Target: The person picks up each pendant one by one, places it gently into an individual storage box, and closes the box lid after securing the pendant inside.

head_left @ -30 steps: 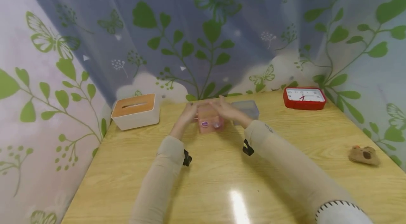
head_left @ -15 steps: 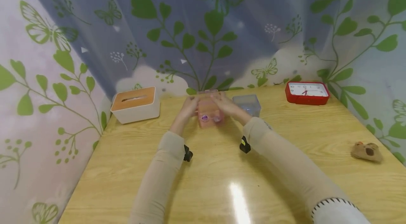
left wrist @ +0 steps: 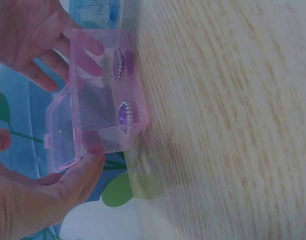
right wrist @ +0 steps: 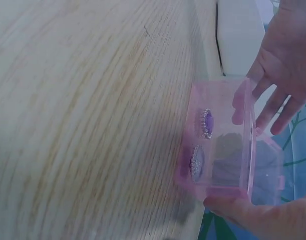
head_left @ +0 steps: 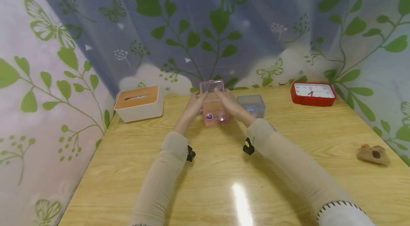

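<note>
A clear pink plastic box (head_left: pixel 215 123) stands at the back middle of the table, its hinged lid (head_left: pixel 212 85) raised behind it. Two oval gem ornaments with beaded rims show at its front, one purple (left wrist: pixel 123 115) and one clear (right wrist: pixel 197 162); whether they sit inside or on the wall I cannot tell. My left hand (head_left: pixel 192 108) touches the box's left side with fairly straight fingers. On the opposite side, my right hand (head_left: pixel 234 105) rests along the wall, its fingers extended. Neither hand curls round the box in the wrist views.
Close to the right hand stands a clear bluish box (head_left: pixel 252 103). A white tissue box with a wooden top (head_left: pixel 139 106) is at the back left. Farther right are a red clock (head_left: pixel 313 94) and a small brown animal-shaped item (head_left: pixel 373 154). A curtain (head_left: pixel 179 23) hangs behind the table.
The lid has swung up and back and now shows upright behind the box. Both hands have drawn from over its back part to its sides. The view has tilted slightly.
</note>
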A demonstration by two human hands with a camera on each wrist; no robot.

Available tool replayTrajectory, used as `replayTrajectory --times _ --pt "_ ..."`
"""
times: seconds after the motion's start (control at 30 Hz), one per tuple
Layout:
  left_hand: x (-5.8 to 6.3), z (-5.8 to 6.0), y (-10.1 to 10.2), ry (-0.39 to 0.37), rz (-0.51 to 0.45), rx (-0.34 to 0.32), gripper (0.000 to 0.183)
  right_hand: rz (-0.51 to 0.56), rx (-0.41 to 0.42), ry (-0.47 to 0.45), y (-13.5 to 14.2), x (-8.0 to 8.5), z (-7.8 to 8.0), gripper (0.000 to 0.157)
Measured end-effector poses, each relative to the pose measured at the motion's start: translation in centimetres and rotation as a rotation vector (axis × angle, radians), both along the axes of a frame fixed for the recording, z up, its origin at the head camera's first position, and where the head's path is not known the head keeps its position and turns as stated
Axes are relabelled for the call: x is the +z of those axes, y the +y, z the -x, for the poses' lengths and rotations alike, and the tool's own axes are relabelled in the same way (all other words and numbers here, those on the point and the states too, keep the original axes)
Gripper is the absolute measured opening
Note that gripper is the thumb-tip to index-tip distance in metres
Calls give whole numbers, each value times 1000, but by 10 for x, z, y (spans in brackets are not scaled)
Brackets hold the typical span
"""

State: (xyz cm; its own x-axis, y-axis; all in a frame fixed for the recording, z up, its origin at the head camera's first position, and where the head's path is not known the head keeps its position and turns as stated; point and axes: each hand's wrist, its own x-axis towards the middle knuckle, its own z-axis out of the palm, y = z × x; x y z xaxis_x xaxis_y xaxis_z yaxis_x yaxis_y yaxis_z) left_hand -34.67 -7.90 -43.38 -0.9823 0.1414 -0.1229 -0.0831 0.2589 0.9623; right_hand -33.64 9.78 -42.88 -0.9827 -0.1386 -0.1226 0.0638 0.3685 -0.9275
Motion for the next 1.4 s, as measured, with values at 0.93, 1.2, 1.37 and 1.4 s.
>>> replayTrajectory --times 0.93,1.2,1.37,1.4 --pt "3 -7 -3 136 195 79 67 1 20 22 16 -4 -1 75" --pt "6 -12 -7 140 241 33 64 -10 61 49 21 -3 -6 65" --pt "9 -15 -8 163 304 15 57 -50 68 57 23 1 -8 60" --pt "9 -15 -8 169 320 14 56 -62 69 62 23 2 -9 58"
